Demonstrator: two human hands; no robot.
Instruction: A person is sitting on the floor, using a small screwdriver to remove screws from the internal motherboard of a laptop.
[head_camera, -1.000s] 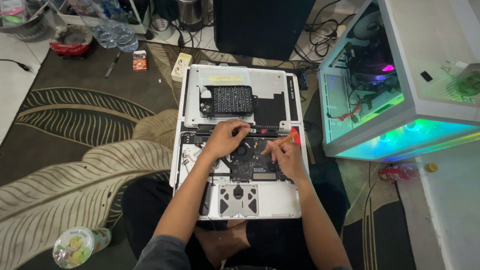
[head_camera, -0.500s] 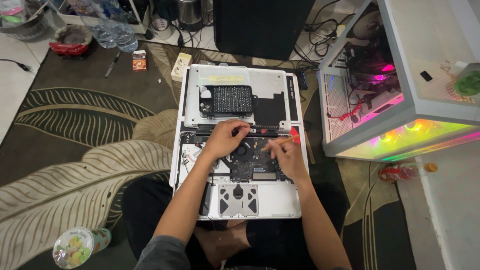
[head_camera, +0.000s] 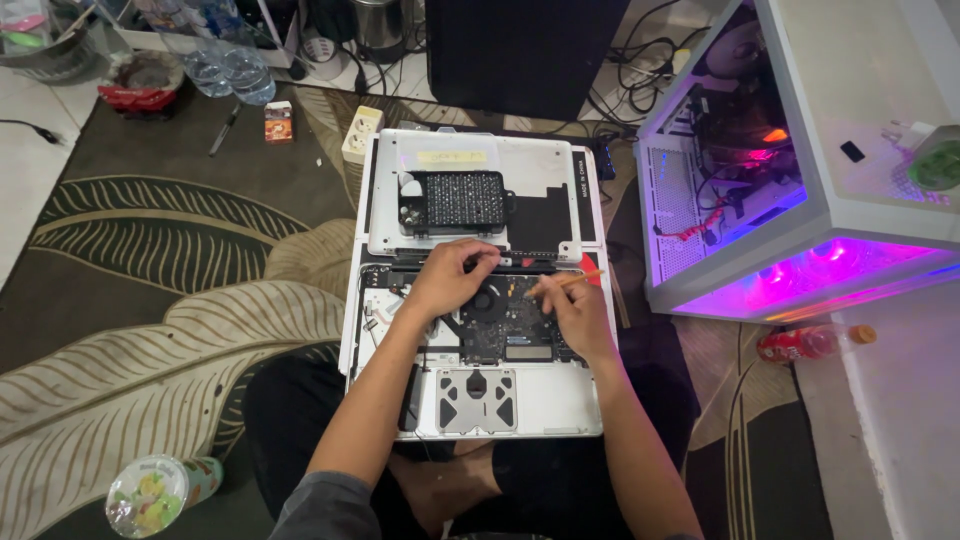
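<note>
Glowing computer case (head_camera: 800, 160) — red bottle (head_camera: 800, 343) beside

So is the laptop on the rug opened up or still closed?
Opened up. The laptop has its bottom cover off, with the fan and circuit board exposed; the removed cover lies just above it.

Opened silver laptop (head_camera: 480, 395) lying flat on lap, underside up, cover off: dark board, round black fan at centre, trackpad plate near the body. Slim orange-handled screwdriver (head_camera: 572, 281) held slantwise over the board's right part, tip toward the fan.
</note>
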